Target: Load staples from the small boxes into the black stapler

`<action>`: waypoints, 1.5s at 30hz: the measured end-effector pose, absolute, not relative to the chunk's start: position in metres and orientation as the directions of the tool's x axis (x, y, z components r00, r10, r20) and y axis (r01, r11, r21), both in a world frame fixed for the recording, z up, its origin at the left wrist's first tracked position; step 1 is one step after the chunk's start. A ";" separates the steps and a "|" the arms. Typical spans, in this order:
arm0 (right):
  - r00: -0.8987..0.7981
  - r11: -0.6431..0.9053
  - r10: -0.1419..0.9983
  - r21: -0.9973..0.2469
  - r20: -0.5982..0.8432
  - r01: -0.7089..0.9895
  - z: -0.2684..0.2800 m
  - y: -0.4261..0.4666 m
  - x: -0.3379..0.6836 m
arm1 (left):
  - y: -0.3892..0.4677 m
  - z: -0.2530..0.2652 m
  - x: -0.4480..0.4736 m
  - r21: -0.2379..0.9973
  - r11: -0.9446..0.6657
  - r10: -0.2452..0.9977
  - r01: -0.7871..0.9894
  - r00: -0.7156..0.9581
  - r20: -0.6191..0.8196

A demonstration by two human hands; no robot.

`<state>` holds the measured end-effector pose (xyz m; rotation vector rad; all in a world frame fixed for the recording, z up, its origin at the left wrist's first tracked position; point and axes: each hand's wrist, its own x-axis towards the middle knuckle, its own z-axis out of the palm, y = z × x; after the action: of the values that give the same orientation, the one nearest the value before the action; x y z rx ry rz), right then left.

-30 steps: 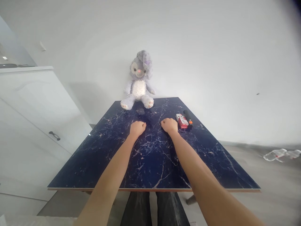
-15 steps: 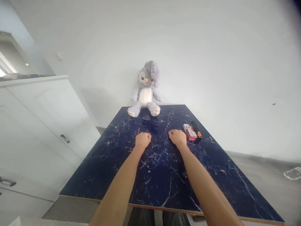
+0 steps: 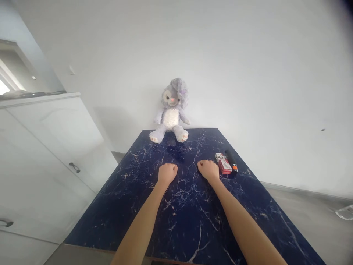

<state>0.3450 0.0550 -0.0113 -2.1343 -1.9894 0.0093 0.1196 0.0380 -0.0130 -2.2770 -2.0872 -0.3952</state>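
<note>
My left hand (image 3: 167, 173) rests on the dark blue marbled table (image 3: 190, 217) as a fist, knuckles up. Across from it, my right hand (image 3: 209, 170) is also closed in a fist on the tabletop. Nothing shows in either hand. Just right of my right hand lie small red and white boxes (image 3: 224, 165). Beside them is a black elongated object with an orange part (image 3: 231, 162), its kind unclear. At the far edge sits a grey plush toy (image 3: 171, 114) with a white belly, leaning on the wall.
A white cabinet (image 3: 46, 154) with dark handles stands along the left side. Behind the table rises a pale wall (image 3: 248, 73). On the floor at the far right lies a clear plastic object (image 3: 346, 212).
The camera view has tilted up a little, so everything sits lower in the picture. Both fists and the objects on the table stay where they were.
</note>
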 end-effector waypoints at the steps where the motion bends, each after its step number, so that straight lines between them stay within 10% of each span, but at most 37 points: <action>1: 0.077 -0.051 0.985 -0.165 0.152 0.985 -0.011 0.055 0.345 | 0.039 -0.013 0.120 0.153 -0.103 0.977 0.983 0.071 0.203; 45: -0.013 0.038 0.989 -0.172 0.146 0.984 0.001 0.041 0.336 | 0.029 0.001 0.121 0.209 -0.222 0.969 0.952 0.190 0.160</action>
<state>0.3360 0.0412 0.0006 -2.0345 -2.0876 0.0317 0.1215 0.0289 0.0008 -2.4717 -1.9975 -0.4135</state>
